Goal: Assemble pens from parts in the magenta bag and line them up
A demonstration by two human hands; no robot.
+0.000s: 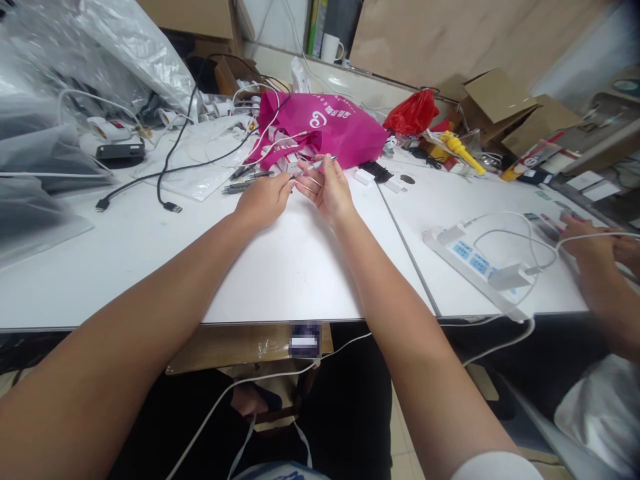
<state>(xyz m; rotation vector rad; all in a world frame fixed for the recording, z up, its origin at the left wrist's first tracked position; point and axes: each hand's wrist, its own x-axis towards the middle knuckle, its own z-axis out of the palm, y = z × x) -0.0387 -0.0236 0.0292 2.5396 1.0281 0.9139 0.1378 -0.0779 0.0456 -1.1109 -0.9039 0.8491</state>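
A thin pen [316,165], pale with a dark part, is held level above the white table between my two hands. My left hand [264,201] is closed round its left end. At the other end, the thumb and fingertips of my right hand [331,190] pinch it, palm turned up. More pens [240,187] lie on the table just beyond my left hand, partly hidden by it. Behind the hands slumps a magenta bag [345,133] with white print, and white-and-red pieces show at its mouth.
On the left lie black USB cables [170,205], a black device [120,153] and clear plastic bags [35,167]. A white power strip [475,263] with cables sits at right, near a co-worker's hands [595,243]. Behind are a red bag [411,113] and cardboard boxes [505,100].
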